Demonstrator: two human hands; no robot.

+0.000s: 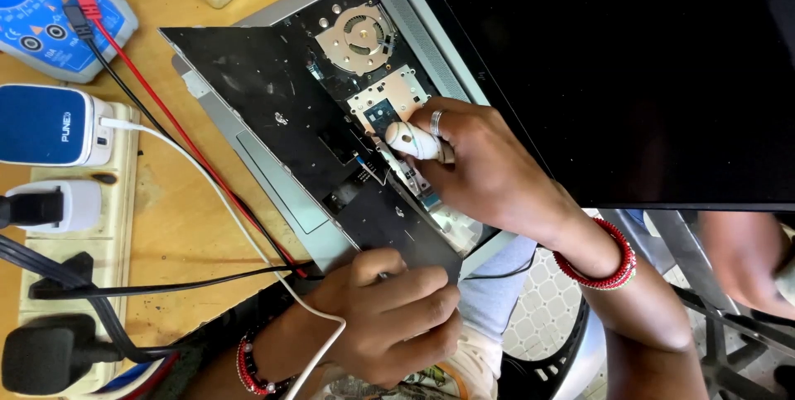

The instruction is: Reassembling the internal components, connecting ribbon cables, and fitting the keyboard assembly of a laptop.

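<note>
Inside right grip, white tool, over laptop

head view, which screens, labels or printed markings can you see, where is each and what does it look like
Laptop screen: upper right, large dark rectangle, unlit.
Multimeter: top left corner, light blue case with white printed dial markings, red and black leads plugged in.
Blue charger: left edge on the white power strip, rounded blue body with white lettering on its side.
Left hand grips the lifted black keyboard panel; right hand holds a white tool.
</note>
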